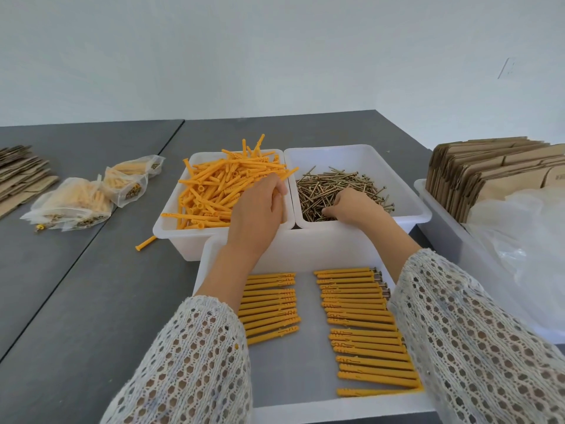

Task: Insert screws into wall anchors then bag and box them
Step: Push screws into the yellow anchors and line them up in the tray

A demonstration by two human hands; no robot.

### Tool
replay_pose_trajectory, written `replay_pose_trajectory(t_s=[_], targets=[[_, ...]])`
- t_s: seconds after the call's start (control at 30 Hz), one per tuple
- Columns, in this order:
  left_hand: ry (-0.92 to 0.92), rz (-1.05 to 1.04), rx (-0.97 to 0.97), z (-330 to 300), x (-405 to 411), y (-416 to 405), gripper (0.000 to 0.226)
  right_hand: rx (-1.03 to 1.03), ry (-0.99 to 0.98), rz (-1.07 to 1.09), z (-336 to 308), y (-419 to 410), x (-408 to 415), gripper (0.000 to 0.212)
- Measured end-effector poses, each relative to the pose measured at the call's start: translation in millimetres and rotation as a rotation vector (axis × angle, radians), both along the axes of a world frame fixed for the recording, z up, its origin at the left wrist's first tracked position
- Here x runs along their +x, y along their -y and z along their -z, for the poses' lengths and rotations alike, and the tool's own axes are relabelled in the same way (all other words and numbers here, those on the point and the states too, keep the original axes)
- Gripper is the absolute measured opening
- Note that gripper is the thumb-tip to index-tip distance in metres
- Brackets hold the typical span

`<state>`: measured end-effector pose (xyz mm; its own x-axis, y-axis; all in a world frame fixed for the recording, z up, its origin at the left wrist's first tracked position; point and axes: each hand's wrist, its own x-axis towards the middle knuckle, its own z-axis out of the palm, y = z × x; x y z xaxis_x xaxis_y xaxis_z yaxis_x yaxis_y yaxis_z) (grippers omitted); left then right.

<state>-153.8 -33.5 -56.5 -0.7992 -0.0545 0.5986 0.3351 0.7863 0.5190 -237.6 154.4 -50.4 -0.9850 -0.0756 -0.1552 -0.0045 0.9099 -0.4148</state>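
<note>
A white bin (pixel 171 231) holds a heap of loose orange wall anchors (pixel 214 191). My left hand (pixel 260 209) reaches into it, fingers curled among the anchors; whether it grips one is hidden. Beside it a second white bin (pixel 409 191) holds brass screws (pixel 333 182). My right hand (pixel 354 206) digs into the screw pile with fingertips buried. Close to me, a shallow white tray (pixel 275 362) holds two rows of assembled anchors (pixel 360 325) with screw heads showing at their right ends.
Filled plastic bags (pixel 79 200) lie at the left on the grey table (pixel 76 301), with flat cardboard (pixel 21 175) beyond. One loose anchor (pixel 146 243) lies beside the bin. At right, a white bin (pixel 434 215) holds folded cartons (pixel 489 169) and clear bags (pixel 526 240).
</note>
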Motion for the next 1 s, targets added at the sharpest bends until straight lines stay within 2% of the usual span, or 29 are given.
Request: replay_pose_trajectory(t_s=[0.13, 0.27, 0.33, 0.43, 0.5, 0.6, 0.7, 0.9, 0.97, 1.0], targets=[[0.014, 0.095, -0.039, 4, 3, -6, 0.017, 0.032, -0.056, 0.002, -2, 4, -5, 0.043], [0.016, 0.132, -0.002, 6, 3, -9, 0.016, 0.046, -0.205, 0.070, -2, 7, -3, 0.032], [0.017, 0.129, 0.046, 6, 0, -7, 0.018, -0.071, -0.313, 0.111, -2, 5, 1, 0.028], [0.002, 0.133, 0.115, 6, -3, -7, 0.017, -0.411, -0.437, 0.222, -6, 0, 7, 0.035], [-0.016, 0.125, 0.164, 6, -4, -7, 0.015, -0.756, -0.360, 0.342, -13, 0, 9, 0.030], [-0.020, 0.114, 0.231, 6, -6, -7, 0.008, -1.341, -0.007, 0.571, -30, -4, 11, 0.024], [-0.030, 0.119, 0.247, 5, -6, -7, 0.009, -1.768, 0.266, 0.481, -41, -3, 16, 0.023], [-0.041, 0.125, 0.227, 5, -6, -7, 0.009, -2.042, 0.385, 0.073, -55, 14, 32, 0.014], [-0.042, 0.121, 0.227, 5, -5, -7, 0.009, -2.022, 0.397, -0.028, -59, 16, 35, 0.011], [-0.042, 0.121, 0.229, 4, -5, -7, 0.009, -1.942, 0.366, -0.064, -60, 16, 36, 0.011]])
